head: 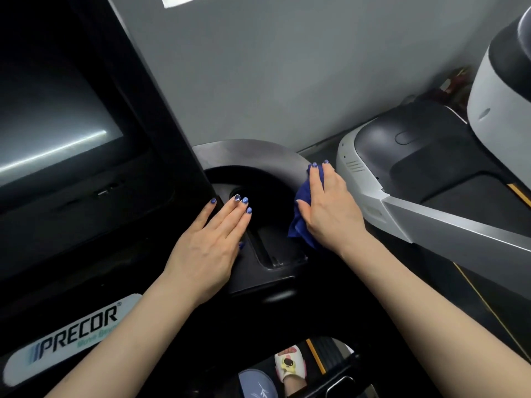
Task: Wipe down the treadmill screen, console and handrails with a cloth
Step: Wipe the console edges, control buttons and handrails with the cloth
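Note:
The treadmill's dark screen [57, 124] fills the upper left, with the black console [267, 271] and its recessed tray below and to the right. A grey curved rim [258, 156] arches over the tray. My right hand [330, 208] presses a blue cloth [301, 225] flat against the right end of that rim, and the cloth is bunched under the palm. My left hand [212, 242] rests flat on the console's left side, fingers together, holding nothing. A grey handrail [459, 225] runs off to the right.
A neighbouring white and black treadmill [416, 156] stands at the right, close to my right hand. A grey wall [287, 67] is behind the console. A Precor label [77, 326] sits at the lower left. Below, my slippered feet [290, 366] stand on the belt.

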Demonstrator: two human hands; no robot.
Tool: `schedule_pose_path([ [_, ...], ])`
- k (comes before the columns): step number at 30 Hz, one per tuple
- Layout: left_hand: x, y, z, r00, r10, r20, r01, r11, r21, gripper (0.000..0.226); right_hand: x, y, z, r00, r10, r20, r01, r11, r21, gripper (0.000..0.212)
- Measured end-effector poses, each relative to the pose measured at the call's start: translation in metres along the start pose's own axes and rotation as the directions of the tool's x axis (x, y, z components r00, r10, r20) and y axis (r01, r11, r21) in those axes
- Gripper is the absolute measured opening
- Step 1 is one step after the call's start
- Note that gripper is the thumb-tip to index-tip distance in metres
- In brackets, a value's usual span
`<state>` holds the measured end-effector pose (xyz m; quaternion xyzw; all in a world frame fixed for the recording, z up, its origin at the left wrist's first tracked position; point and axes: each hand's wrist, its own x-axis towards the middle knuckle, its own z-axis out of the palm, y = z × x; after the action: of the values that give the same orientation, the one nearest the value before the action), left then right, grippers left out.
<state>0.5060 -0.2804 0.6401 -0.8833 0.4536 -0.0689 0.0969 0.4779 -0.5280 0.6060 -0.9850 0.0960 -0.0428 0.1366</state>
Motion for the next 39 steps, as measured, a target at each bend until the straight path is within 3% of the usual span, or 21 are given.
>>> schedule_pose_path([
  [16, -0.023, -0.011, 0.001, 0.998, 0.035, -0.048, -0.033, 0.999, 0.032, 0.056, 0.056, -0.019, 0.03, 0.98, -0.2, -0.009, 0.198, 0.974, -0.114, 0.075],
  [30, -0.033, -0.014, 0.003, 0.997, 0.006, -0.082, -0.008, 1.0, -0.029, 0.057, 0.09, -0.037, 0.024, 0.881, -0.472, -0.036, 0.469, 0.881, -0.061, 0.081],
  [39, -0.033, -0.018, 0.004, 0.997, 0.016, -0.078, -0.019, 0.999, -0.029, 0.056, 0.11, -0.055, 0.03, 0.826, -0.564, 0.006, 0.564, 0.824, -0.055, 0.068],
])
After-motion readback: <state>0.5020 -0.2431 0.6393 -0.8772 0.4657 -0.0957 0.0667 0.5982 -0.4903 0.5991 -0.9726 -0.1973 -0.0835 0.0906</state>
